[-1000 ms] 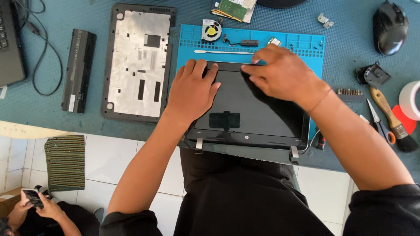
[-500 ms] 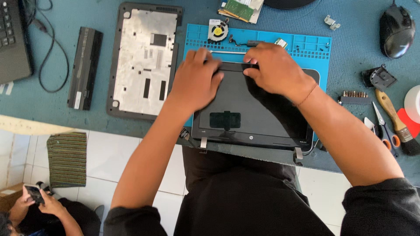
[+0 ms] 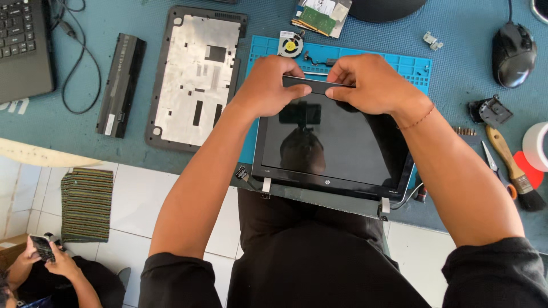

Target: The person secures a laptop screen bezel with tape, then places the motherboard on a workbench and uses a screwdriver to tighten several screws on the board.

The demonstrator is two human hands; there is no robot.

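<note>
Both hands at the top bezel of the screen

My left hand (image 3: pixel 268 85) and right hand (image 3: pixel 371 82) pinch the black glossy laptop screen panel (image 3: pixel 334 145) on the blue mat (image 3: pixel 419 65); its top edge is gripped, the rest unlifted, hinges attached.

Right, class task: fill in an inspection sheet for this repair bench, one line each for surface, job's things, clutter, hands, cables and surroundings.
Surface: teal bench with blue work mat.
Job's things: laptop screen panel, glass up, hinges at the near edge.
Clutter: bottom cover, battery, fan, circuit board, mouse, brush, scissors, tape roll.
Hands: left hand and right hand pinch the panel's far edge.
Cables: black cable beside a second laptop.
Surroundings: tiled floor, striped cloth; another person's hands hold a phone.
</note>
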